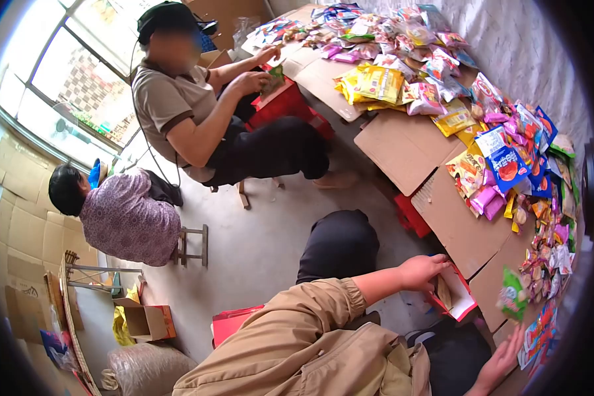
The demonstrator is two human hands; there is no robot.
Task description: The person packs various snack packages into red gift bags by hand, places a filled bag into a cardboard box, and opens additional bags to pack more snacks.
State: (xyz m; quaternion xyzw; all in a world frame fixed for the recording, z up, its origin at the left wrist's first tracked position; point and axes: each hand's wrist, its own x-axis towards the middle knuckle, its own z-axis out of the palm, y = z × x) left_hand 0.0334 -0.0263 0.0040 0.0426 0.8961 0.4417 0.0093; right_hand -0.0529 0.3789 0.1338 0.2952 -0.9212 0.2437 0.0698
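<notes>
My left hand (424, 272) is closed on the end of an open red box (467, 305) with a white inside. A brownish packet (445, 290) stands in that box, partly covered by my fingers. My right hand (503, 360) is at the table edge, fingers stretched out and apart. Just beyond its fingertips is a green snack packet (512, 295); whether they touch it I cannot tell. Blue-and-red packets (538, 336) lie beside that hand, and small wrapped snacks (546, 264) are heaped further along the table.
Cardboard sheets (459, 214) cover the table, with a long heap of snack bags (435, 79) along the wall side. Across the floor a co-worker (178, 99) handles a green packet above a red box (280, 102). Another person (129, 214) sits on a stool. A cardboard box (148, 320) stands at lower left.
</notes>
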